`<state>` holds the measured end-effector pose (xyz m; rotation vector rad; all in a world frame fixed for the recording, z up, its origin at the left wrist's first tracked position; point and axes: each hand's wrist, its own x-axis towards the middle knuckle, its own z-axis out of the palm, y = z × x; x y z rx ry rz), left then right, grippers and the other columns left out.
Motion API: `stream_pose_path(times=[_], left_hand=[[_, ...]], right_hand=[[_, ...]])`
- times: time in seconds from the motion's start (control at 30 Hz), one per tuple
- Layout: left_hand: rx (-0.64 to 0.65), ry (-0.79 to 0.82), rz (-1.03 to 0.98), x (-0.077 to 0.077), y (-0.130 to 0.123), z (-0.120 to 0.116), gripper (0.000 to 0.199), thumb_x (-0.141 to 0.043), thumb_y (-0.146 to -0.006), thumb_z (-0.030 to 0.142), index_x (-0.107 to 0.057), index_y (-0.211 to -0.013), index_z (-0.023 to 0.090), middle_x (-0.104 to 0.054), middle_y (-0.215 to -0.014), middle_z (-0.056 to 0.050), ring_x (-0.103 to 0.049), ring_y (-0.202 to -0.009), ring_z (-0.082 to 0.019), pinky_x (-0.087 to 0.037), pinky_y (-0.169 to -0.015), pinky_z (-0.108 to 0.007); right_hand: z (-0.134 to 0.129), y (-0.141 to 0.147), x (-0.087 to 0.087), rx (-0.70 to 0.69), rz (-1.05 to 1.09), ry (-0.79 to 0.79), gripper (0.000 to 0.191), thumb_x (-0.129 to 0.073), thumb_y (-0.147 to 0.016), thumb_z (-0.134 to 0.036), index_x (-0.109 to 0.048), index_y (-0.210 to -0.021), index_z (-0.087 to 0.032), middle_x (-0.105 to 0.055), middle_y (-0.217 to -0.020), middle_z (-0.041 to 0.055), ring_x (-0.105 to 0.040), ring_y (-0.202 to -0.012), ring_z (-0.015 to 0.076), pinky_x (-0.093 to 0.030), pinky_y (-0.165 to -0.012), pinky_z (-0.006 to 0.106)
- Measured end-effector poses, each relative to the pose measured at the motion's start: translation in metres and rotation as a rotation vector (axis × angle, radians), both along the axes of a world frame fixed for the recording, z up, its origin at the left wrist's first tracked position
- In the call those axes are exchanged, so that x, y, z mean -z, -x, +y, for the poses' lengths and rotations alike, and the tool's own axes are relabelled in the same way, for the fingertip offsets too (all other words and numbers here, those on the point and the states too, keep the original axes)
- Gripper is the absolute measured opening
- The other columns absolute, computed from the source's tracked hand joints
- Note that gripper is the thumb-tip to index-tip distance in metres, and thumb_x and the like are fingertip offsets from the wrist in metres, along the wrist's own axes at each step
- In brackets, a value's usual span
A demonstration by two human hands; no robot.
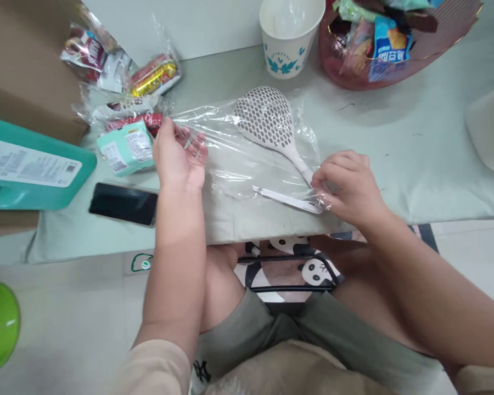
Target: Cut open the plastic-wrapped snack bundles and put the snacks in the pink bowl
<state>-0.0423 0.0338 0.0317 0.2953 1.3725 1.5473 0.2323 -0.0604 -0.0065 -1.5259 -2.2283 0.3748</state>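
Note:
A clear plastic bag (226, 131) is stretched across the table between my two hands. My left hand (181, 153) grips its left end, with the thumb up and the fingers curled. At the opposite end, my right hand (348, 186) pinches the film beside the handle tip of a pale skimmer (287, 144) with a perforated round head. Film lies around and over part of the skimmer; I cannot tell whether it is fully inside. A slim white cutter-like tool (288, 199) lies below the handle, its right end close to my right fingers.
Several wrapped snacks (125, 148) lie left of my left hand, above a black phone (123, 203). A teal jug (37, 164) stands at far left. Behind are a paper cup (286, 55) and a pink bowl (341, 71) of snacks. A white container (492, 129) stands right.

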Motion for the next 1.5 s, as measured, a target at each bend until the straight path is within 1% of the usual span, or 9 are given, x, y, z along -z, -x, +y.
stream_pose_path(times=[0.3,0.47,0.6,0.7,0.8,1.07,1.3,1.4,1.5], left_hand=[[0.033,-0.015,0.073,0.001,0.005,0.001,0.024,-0.054,-0.102,0.036,-0.047,-0.084,0.022,-0.053,-0.076,0.003,-0.056,-0.067,-0.011,-0.030,-0.060,-0.025],[0.094,-0.009,0.130,0.001,0.000,-0.002,0.023,-0.053,-0.103,0.037,-0.046,-0.087,0.022,-0.056,-0.077,0.004,-0.061,-0.062,-0.010,-0.022,-0.052,-0.023],[0.095,0.006,0.166,0.000,-0.002,-0.007,0.018,-0.052,-0.102,0.035,-0.047,-0.089,0.024,-0.056,-0.075,0.004,-0.063,-0.059,-0.012,-0.022,-0.049,-0.023],[0.100,0.022,0.182,0.000,-0.001,-0.010,0.019,-0.050,-0.103,0.034,-0.045,-0.088,0.023,-0.055,-0.075,0.004,-0.064,-0.058,-0.013,-0.023,-0.050,-0.024],[0.096,0.009,0.194,0.002,0.001,-0.010,0.020,-0.051,-0.103,0.035,-0.046,-0.088,0.023,-0.055,-0.077,0.004,-0.064,-0.059,-0.013,-0.025,-0.051,-0.024],[0.029,0.002,0.164,0.001,0.005,-0.003,0.024,-0.049,-0.102,0.033,-0.045,-0.082,0.021,-0.053,-0.079,0.003,-0.061,-0.062,-0.010,-0.034,-0.054,-0.024],[-0.016,0.039,0.270,0.012,0.010,0.003,0.019,-0.060,-0.091,0.032,-0.049,-0.079,0.023,-0.056,-0.076,0.002,-0.050,-0.059,-0.008,-0.026,-0.046,-0.022],[0.049,0.088,0.331,0.013,0.008,0.003,0.019,-0.062,-0.083,0.025,-0.048,-0.070,0.022,-0.054,-0.071,0.002,-0.041,-0.053,-0.008,-0.017,-0.047,-0.026],[0.146,0.115,0.357,0.009,0.002,0.001,0.016,-0.060,-0.078,0.019,-0.048,-0.066,0.020,-0.050,-0.068,0.003,-0.031,-0.049,-0.006,-0.012,-0.052,-0.028]], right_hand=[[0.007,-0.016,0.012,0.089,0.037,0.051,0.026,-0.053,-0.072,-0.017,-0.070,-0.089,-0.027,-0.069,-0.095,0.0083,-0.063,-0.102,0.0331,-0.046,-0.088,0.050],[0.023,-0.019,0.014,0.308,0.209,0.025,0.032,-0.049,-0.065,-0.016,-0.066,-0.091,-0.024,-0.071,-0.101,0.0092,-0.065,-0.100,0.0315,-0.050,-0.090,0.050],[0.028,-0.003,0.003,0.473,0.269,0.133,0.017,-0.055,-0.079,-0.027,-0.062,-0.095,-0.024,-0.070,-0.085,0.0056,-0.065,-0.084,0.0273,-0.049,-0.080,0.043],[0.024,0.006,-0.002,0.393,0.169,0.252,0.029,-0.069,-0.078,-0.036,-0.063,-0.104,-0.025,-0.066,-0.069,0.0011,-0.062,-0.070,0.0254,-0.045,-0.070,0.039],[0.018,0.006,-0.001,0.296,0.222,0.281,0.032,-0.068,-0.077,-0.029,-0.064,-0.108,-0.026,-0.067,-0.067,-0.0019,-0.061,-0.063,0.0217,-0.045,-0.066,0.037],[0.016,-0.006,0.004,0.379,0.468,0.239,0.023,-0.062,-0.084,-0.026,-0.068,-0.107,-0.028,-0.058,-0.062,-0.0034,-0.052,-0.055,0.0173,-0.045,-0.061,0.035],[0.010,-0.010,-0.008,0.372,0.496,0.304,0.017,-0.062,-0.082,-0.025,-0.070,-0.097,-0.025,-0.056,-0.057,-0.0040,-0.045,-0.048,0.0139,-0.040,-0.053,0.032],[0.008,-0.013,-0.011,0.361,0.492,0.400,0.020,-0.064,-0.081,-0.025,-0.070,-0.100,-0.026,-0.055,-0.054,-0.0046,-0.049,-0.049,0.0156,-0.040,-0.053,0.032],[0.012,-0.015,-0.006,0.479,0.489,0.378,0.018,-0.067,-0.082,-0.029,-0.069,-0.100,-0.025,-0.068,-0.072,0.0007,-0.056,-0.056,0.0167,-0.044,-0.057,0.034]])
